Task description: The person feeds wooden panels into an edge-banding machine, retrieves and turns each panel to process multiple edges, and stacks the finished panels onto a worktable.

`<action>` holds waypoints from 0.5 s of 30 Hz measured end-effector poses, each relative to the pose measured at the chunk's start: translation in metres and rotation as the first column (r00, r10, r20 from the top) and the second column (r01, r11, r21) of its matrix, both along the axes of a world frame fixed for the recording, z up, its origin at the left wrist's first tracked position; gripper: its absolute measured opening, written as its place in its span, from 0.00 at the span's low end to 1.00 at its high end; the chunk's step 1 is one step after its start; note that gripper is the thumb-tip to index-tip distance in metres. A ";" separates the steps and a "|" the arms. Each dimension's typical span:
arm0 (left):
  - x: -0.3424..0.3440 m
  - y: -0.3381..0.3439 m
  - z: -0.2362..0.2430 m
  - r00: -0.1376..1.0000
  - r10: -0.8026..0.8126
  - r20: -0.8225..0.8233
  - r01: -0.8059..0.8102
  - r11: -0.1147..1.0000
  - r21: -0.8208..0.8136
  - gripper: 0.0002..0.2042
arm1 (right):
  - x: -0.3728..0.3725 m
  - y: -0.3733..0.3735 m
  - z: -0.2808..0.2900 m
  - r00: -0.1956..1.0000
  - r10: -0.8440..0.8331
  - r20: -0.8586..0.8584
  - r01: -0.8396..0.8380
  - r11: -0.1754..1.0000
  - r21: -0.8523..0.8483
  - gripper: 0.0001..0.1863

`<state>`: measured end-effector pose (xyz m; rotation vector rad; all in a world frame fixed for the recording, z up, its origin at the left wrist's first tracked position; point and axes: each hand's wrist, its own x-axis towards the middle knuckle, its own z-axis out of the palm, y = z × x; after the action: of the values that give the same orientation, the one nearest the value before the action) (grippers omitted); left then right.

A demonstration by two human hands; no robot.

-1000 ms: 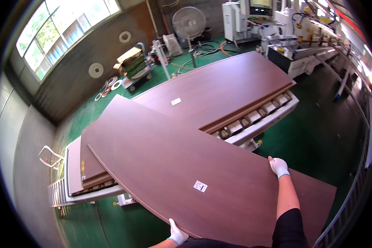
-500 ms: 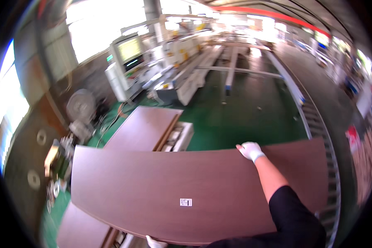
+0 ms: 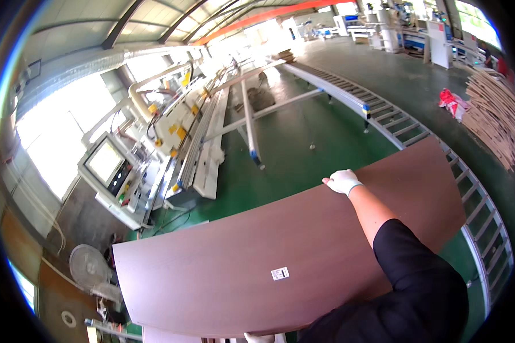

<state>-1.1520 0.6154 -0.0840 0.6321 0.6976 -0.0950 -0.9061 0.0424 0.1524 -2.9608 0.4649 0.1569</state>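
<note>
A long brown panel [image 3: 229, 257] with a small white label [image 3: 280, 274] on its face spans the view in front of me, its right end higher than its left. My right hand [image 3: 343, 182], in a white glove, is closed over the far edge, right of the middle. At the near edge, low in the picture, my gloved left hand [image 3: 258, 338] grips the same panel; most of that hand is cut off by the picture's rim. Below the panel's near edge shows a strip of another brown board [image 3: 169, 336].
A metal roller conveyor [image 3: 478, 200] curves along the right, by the panel's right end. Far left stand a machine with a screen [image 3: 106, 163] and a fan [image 3: 90, 267]. A metal support bar [image 3: 248, 123] lies ahead over green floor. Stacked wood strips [image 3: 492, 117] are at the far right.
My view has turned to the right. The panel has tilted, its right end now higher and over the conveyor's edge. Both hands keep their hold, and the boards on the left are mostly covered.
</note>
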 end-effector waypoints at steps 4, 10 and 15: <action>0.067 -0.015 -0.004 0.995 -0.050 0.085 0.056 0.995 -0.078 0.31 | 0.055 -0.027 0.007 0.995 -0.102 0.000 0.102 0.994 0.028 0.36; 0.184 -0.060 0.011 0.992 -0.101 0.072 0.092 0.988 0.121 0.26 | 0.119 -0.069 0.031 0.990 -0.118 0.082 0.120 0.993 -0.021 0.37; 0.260 -0.121 0.024 0.992 -0.100 0.074 0.102 0.994 -0.025 0.27 | 0.189 -0.126 0.016 0.989 -0.139 0.046 0.139 0.990 -0.010 0.37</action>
<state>-0.8922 0.4946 -0.0602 0.6401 0.5933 -0.1746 -0.7175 -0.0834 0.1687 -2.9242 0.6659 0.0723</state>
